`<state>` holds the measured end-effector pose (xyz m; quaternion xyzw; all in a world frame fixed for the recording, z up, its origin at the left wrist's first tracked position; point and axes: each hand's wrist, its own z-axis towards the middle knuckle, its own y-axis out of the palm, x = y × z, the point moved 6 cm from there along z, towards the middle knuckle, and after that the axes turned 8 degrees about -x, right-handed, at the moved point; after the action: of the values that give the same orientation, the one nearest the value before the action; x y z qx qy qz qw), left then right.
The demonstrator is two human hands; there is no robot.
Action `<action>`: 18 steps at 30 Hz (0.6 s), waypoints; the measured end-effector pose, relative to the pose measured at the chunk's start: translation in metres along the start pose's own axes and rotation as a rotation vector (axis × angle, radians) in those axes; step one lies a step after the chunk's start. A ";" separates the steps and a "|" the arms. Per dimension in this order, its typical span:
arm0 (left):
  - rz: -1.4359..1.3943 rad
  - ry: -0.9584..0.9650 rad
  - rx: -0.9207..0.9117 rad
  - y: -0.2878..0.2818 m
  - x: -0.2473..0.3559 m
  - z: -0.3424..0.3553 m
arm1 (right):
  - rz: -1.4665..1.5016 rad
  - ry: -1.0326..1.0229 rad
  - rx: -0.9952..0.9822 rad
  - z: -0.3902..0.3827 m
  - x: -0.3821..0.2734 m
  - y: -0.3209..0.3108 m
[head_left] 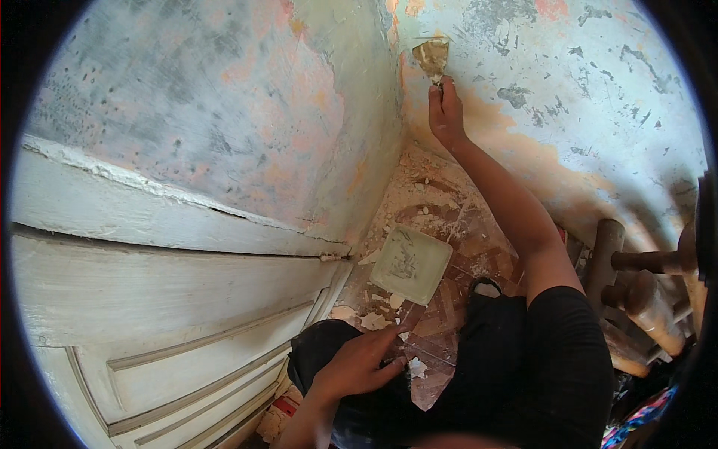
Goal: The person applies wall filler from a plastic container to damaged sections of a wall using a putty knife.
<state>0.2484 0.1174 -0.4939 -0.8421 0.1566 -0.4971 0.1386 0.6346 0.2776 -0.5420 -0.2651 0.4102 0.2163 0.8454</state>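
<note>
Seen from above, in a room corner: a shallow, square, pale green tray (pixel 432 271) with grey smears, lying on a reddish-brown floor (pixel 435 323) strewn with pale flakes and crumbs. Beyond the tray and a little to its right, held up at a patchy pale-blue and orange wall (pixel 621 82): a flat scraper (pixel 431 58) with a broad, flared, plaster-smeared blade. Gripped by its handle in the bare right hand (pixel 446 116), closed around it with the blade pointing away. Impossible to tell whether touching the wall or just off it. Nearer than the tray, resting on a black-clad left knee (pixel 318 348): the bare left hand (pixel 360 367), with fingers loosely spread and nothing seen in its grasp. Left of the tray: cream-white wooden panelling (pixel 187 288), and farther beyond, a grey-and-pink blotched wall (pixel 224 112). Right of the tray: a dark shoe (pixel 488 287), then rounded brown wooden furniture legs (pixel 607 251).
</note>
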 end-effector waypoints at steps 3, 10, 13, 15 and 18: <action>-0.023 -0.012 -0.013 0.000 -0.001 0.000 | -0.044 -0.032 0.002 -0.011 0.006 0.007; -0.028 -0.005 -0.019 0.000 -0.002 -0.003 | -0.009 -0.010 -0.003 -0.012 0.002 -0.006; -0.003 0.010 0.009 -0.002 0.000 -0.006 | -0.110 -0.038 -0.011 -0.009 -0.007 -0.017; 0.020 -0.016 -0.008 0.000 -0.003 -0.007 | -0.285 -0.350 0.033 -0.013 -0.038 -0.023; 0.003 0.020 0.005 0.001 -0.003 -0.007 | -0.491 -0.371 -0.097 -0.014 -0.047 -0.033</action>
<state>0.2406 0.1170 -0.4932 -0.8365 0.1578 -0.5057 0.1400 0.6186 0.2366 -0.5022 -0.3525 0.1619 0.0696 0.9191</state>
